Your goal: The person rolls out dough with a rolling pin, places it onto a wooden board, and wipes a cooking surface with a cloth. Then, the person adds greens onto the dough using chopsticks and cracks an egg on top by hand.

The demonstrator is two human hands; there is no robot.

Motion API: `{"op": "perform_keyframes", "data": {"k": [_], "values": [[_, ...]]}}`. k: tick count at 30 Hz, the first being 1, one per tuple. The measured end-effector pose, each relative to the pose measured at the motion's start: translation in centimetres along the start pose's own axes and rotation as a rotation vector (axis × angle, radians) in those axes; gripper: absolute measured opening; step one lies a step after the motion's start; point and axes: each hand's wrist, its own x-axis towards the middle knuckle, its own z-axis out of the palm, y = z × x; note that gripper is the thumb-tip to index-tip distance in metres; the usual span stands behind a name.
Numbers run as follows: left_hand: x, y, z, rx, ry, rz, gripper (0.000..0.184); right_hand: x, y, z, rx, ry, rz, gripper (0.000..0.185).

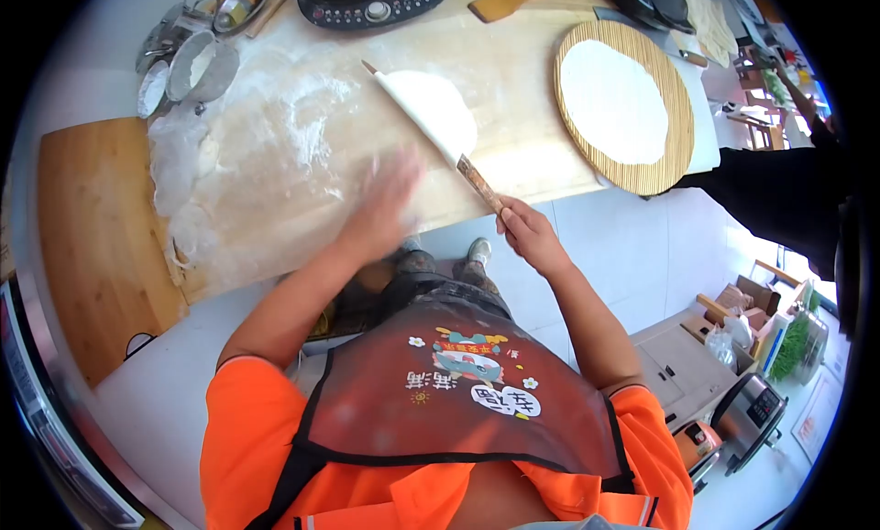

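Observation:
My right hand [530, 235] is closed around the brown end of a long thin wooden stick [480, 183]. The stick slants away over the wooden board, and its pointed far tip shows. A thin white dough sheet [435, 104] lies folded over the stick, with its rounded part on the board. My left hand [385, 204] hovers over the board's near edge, left of the stick. It is blurred by motion; its fingers look stretched out, and no object shows in it.
Flour dusts the wooden board [266, 177]. On the right, a round woven mat [678, 117] bears another dough sheet [614, 99]. A black electric griddle [371, 3] and a wooden spatula [504, 5] sit at the back. Metal bowls [206, 67] stand back left. Someone's dark sleeve [770, 195] reaches in.

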Motion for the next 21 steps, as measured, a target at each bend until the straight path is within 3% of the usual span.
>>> {"op": "perform_keyframes", "data": {"k": [2,4,8,9,10,11,14,15,17,18,21], "values": [[-3.0,0.1,-1.8,0.177,-0.133,0.014,0.076,-0.9,-2.2,0.3,0.123,-0.039,0.056,0.032],[-3.1,0.9,-5.7,0.214,-0.172,-0.206,0.081,-2.2,-4.5,0.2,0.133,-0.039,0.064,0.038],[2.9,-12.4,-0.3,0.538,0.113,-0.303,0.097,-6.8,-10.9,-1.7,0.074,0.099,-0.04,0.028],[3.6,-11.9,1.4,0.555,0.084,-0.168,0.102,-7.8,-11.7,-2.4,0.1,0.118,-0.019,0.028],[6.4,-6.0,1.0,0.478,-0.064,-0.021,0.097,-3.9,-5.5,-5.0,0.091,-0.027,-0.035,0.032],[9.0,-2.0,1.4,0.359,-0.06,0.174,0.096,-4.8,-7.2,-5.9,0.019,0.002,-0.046,0.034],[14.6,1.7,2.2,0.368,0.032,0.321,0.091,-7.0,-7.9,-6.6,-0.191,0.206,-0.158,0.037],[16.2,-0.7,2.8,0.398,0.13,0.277,0.088,-6.3,-7.3,-6.2,-0.309,0.249,-0.209,0.037],[17.4,-3.2,1.0,0.418,0.171,-0.013,0.085,-5.6,-6.5,-6.2,-0.549,0.344,-0.304,0.038],[17.4,-7.4,1.6,0.471,0.302,-0.106,0.082,-5.7,-6.5,-5.6,-0.517,0.328,-0.229,0.038],[11.8,-11.5,-3.0,0.588,0.309,-0.489,0.082,-2.1,-0.4,-3.7,-0.678,0.345,-0.422,0.038]]}}
